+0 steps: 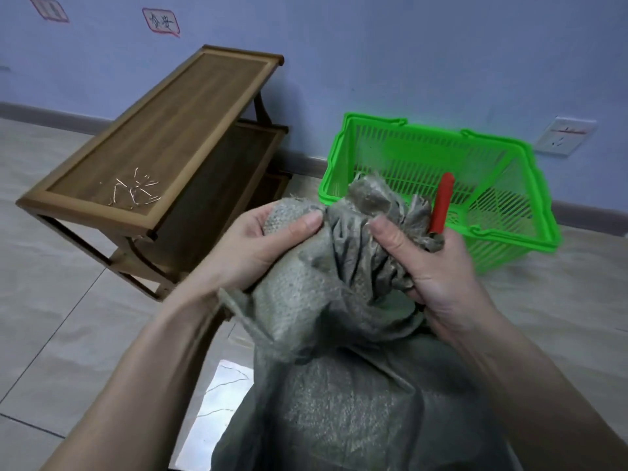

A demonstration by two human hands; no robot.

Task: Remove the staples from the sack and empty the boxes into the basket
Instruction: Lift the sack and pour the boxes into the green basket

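A: Status, left to right?

B: Loose staples (136,190) lie on the wooden shelf (163,130), well left of the grip. The left hand (251,246) grips the sack (326,334) at its bunched mouth. The right hand (431,263) pinches the same gather alongside, also holding a red-handled tool (441,202).

A: Step in hand?

B: Judged: opening the mouth, stapling apparently cleared. Next, spread the gather and tip toward the green basket (503,185), just beyond the right hand.

A: Obstructions?

B: Boxes unseen inside; the tool occupies the right hand.
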